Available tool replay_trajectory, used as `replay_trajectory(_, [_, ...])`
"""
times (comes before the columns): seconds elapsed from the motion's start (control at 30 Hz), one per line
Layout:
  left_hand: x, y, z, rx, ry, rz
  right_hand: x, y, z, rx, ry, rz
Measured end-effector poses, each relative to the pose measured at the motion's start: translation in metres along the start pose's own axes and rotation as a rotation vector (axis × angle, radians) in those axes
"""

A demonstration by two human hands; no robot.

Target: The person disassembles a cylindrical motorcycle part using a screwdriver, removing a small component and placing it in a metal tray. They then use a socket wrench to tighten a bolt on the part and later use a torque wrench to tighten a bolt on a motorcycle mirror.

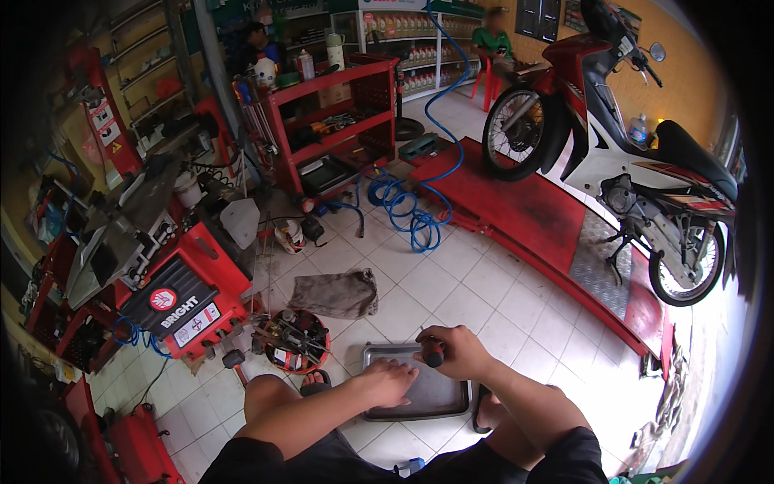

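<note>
My right hand (459,352) is wrapped round a dark, rounded handle (434,355) whose end points toward me. What the handle belongs to is hidden by the fingers. Palm down beside it, my left hand (389,381) has its fingers stretched out over a shallow grey metal tray (419,416), and no object shows in it. The tray lies on the tiles between my feet. Just left of it stands a round red tub (329,348) full of hand tools.
A dark, stained cloth (334,293) lies beyond the tub. On the right, a motorbike (617,161) stands on a red lift platform (516,210). Coiled blue air hose (395,194) lies near a red tool trolley (278,161). A red machine (181,298) stands left; a person in green (493,40) sits far back.
</note>
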State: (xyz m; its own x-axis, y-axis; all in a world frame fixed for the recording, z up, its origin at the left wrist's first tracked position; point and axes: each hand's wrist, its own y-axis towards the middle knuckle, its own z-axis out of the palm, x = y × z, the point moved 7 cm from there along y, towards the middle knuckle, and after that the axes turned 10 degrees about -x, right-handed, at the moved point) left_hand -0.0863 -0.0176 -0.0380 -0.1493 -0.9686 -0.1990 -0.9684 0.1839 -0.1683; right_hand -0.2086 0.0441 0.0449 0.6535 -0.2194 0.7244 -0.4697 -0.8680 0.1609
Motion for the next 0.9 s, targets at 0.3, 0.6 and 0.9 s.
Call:
replay_trajectory(0.3, [-0.0023,0.0002,-0.0049,0.012,0.031,-0.004,0.0041,-0.0003,-0.001,0.027,-0.029,0.017])
replay_trajectory(0.6, [-0.0038,-0.0005,-0.0023,0.046,0.028,-0.008,0.0038,-0.0001,-0.0007,0.024,-0.017,0.007])
replay_trajectory(0.9, [-0.0016,-0.002,-0.003,0.048,0.021,-0.014,0.0048,-0.0007,-0.0013,0.036,-0.022,0.011])
